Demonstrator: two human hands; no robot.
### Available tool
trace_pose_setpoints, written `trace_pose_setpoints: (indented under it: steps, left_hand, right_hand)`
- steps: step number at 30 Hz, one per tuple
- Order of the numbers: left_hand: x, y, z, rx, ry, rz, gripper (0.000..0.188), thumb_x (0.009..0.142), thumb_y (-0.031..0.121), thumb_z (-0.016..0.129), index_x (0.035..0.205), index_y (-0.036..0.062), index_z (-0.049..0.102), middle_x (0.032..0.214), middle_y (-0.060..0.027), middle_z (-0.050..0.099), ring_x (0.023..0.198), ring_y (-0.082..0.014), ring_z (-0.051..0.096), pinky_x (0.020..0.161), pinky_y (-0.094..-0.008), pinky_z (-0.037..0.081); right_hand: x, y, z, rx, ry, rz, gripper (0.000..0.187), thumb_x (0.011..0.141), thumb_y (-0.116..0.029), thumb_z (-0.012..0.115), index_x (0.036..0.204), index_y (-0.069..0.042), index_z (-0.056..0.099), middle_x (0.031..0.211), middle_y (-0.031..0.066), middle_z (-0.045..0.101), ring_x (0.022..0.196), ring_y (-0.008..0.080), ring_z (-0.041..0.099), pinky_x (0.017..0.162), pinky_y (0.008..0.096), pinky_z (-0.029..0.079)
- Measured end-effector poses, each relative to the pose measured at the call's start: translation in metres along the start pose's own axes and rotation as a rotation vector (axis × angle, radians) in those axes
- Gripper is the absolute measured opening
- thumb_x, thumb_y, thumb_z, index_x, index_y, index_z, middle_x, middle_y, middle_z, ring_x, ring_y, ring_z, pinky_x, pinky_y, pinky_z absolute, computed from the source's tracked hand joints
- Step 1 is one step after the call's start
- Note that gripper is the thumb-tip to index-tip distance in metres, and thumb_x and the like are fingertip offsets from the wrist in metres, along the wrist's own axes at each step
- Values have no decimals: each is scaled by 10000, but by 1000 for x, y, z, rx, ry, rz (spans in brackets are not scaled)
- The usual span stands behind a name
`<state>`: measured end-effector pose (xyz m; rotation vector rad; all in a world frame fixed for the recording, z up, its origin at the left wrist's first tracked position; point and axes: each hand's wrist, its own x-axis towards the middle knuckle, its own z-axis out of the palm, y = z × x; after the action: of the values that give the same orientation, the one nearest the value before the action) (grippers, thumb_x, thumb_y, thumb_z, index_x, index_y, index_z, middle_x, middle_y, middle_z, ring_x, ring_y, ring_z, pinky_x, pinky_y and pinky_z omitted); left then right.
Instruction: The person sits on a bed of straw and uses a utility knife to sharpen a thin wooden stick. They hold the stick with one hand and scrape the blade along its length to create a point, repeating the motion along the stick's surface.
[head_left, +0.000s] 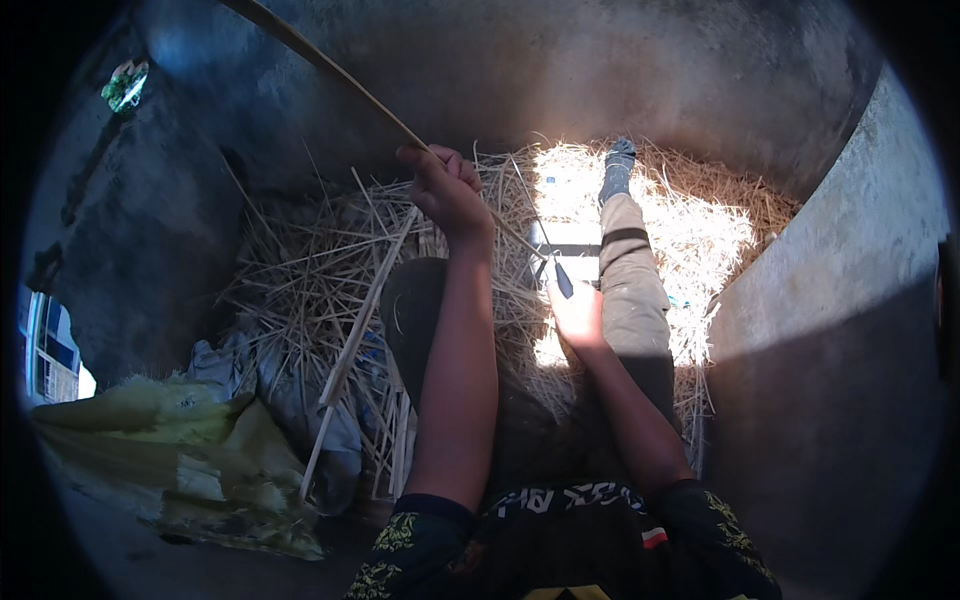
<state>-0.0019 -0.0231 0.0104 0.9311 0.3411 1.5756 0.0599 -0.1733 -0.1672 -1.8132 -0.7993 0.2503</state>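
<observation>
My left hand [447, 190] is raised and closed around a long, thin bamboo strip [350, 82]. The strip runs from the upper left, through my fist, and down toward my right hand [578, 316]. That hand is closed on the dark handle of a knife [563, 280], whose thin blade points up and away. Near the blade's base, the strip's lower end meets or crosses the knife; whether they touch I cannot tell. A pale, sunlit object [565, 238] with a dark band across it lies just beyond, too bright to make out.
Pale shavings and split strips [300, 255] cover the floor around my legs. My outstretched right leg [630, 260] ends in a dark sock. Longer strips [350, 350] lean beside my left knee. A yellowish sack [190, 450] lies at lower left. Concrete walls [830, 230] close in on several sides.
</observation>
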Motion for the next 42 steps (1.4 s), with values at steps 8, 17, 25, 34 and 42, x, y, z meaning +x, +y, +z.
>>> trace_pose_setpoints:
  steps: [8, 17, 25, 34, 42]
  left_hand:
    - [-7, -1, 3, -13, -17, -2, 655, 972, 692, 407, 643, 128, 367, 556, 62, 288, 455, -44, 285, 421, -231, 202]
    - [-2, -1, 1, -67, -30, -22, 629, 988, 670, 403, 657, 140, 342, 577, 60, 280, 466, -44, 274, 425, -238, 191]
    - [-3, -5, -1, -27, -12, -15, 652, 966, 705, 403, 660, 131, 366, 579, 57, 306, 472, -44, 303, 425, -224, 211]
    - [-5, -5, 3, -17, -36, -7, 656, 967, 704, 400, 648, 133, 356, 576, 62, 291, 475, -44, 290, 428, -228, 198]
    - [-3, 3, -2, 41, -32, -59, 688, 950, 778, 272, 649, 159, 279, 534, 52, 224, 451, -84, 208, 451, -271, 147]
  right_hand:
    - [-5, 5, 22, 268, 199, -143, 191, 927, -132, 621, 829, 31, 628, 626, 82, 604, 573, 141, 561, 576, 336, 462]
    - [-7, 146, 76, -34, -19, 616, 274, 861, -218, 674, 727, 15, 623, 577, 101, 593, 436, 221, 547, 414, 391, 422]
    - [6, -41, -15, 268, 192, 6, 172, 913, -161, 646, 904, 11, 640, 666, 64, 580, 592, 108, 492, 577, 319, 442]
    - [7, -12, 23, 491, 385, -272, 195, 915, -58, 631, 758, -17, 524, 619, 17, 476, 582, 104, 465, 546, 290, 397]
    - [-11, 120, 56, -254, -88, 583, 409, 805, -326, 679, 837, 81, 689, 822, 248, 709, 820, 358, 716, 762, 430, 538]
